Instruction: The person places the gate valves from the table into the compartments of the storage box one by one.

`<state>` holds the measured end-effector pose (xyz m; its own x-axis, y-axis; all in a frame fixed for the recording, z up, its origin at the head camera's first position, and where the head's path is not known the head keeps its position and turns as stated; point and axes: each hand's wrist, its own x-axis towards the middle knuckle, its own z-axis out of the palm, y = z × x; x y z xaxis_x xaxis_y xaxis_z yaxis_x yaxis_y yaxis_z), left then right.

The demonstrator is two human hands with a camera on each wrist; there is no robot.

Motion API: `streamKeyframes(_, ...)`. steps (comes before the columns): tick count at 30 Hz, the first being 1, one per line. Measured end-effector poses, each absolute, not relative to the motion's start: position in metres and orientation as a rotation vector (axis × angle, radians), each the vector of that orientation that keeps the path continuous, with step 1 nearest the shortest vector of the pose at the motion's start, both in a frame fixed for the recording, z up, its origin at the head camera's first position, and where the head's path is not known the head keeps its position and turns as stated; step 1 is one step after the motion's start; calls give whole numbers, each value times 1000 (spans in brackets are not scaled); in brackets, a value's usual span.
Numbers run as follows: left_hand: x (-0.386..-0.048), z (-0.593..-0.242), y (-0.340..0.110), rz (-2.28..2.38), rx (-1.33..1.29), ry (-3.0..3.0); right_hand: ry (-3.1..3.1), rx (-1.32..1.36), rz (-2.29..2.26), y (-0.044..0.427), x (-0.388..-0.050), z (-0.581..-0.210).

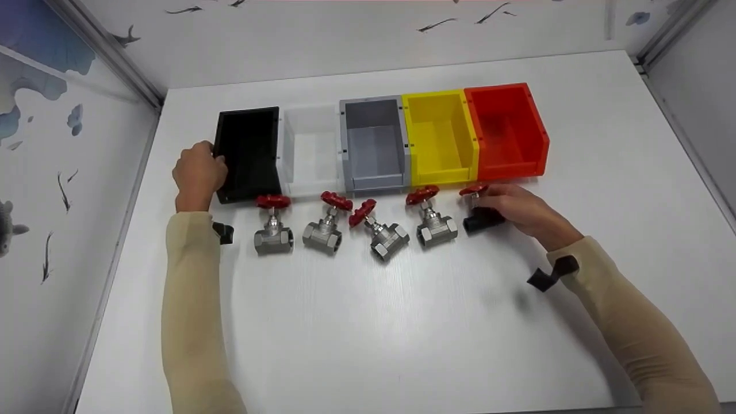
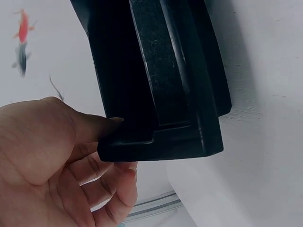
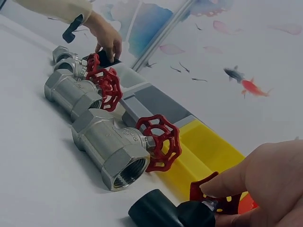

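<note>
At the left end of the bin row, my left hand point(image 1: 199, 169) pinches the side wall of the black bin point(image 1: 248, 192). The left wrist view shows the thumb inside that bin's rim and the other fingers outside. My right hand point(image 1: 520, 211) holds a black valve point(image 3: 156, 208) with a red handwheel point(image 3: 203, 187), its body low at the table. The palm hides part of this valve. To its left stand several silver valves with red handwheels, the nearest silver valve point(image 1: 438, 229) just beside it.
Right of the black bin, a white bin point(image 1: 313, 188), a grey bin point(image 1: 376, 183), a yellow bin point(image 1: 444, 175) and a red bin point(image 1: 512, 171) adjoin in a row behind the valves. They stand on a white table point(image 1: 368, 333) with printed panels behind and at the left.
</note>
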<state>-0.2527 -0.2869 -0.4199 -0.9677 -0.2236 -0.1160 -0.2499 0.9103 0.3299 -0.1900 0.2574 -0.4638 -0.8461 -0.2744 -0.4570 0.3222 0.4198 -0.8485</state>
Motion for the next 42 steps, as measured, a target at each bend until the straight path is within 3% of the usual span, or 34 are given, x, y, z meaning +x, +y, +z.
streamKeyframes(42,-251,-423,-288,572,-367,3026,2203,-7,-1375,262,-191,-454)
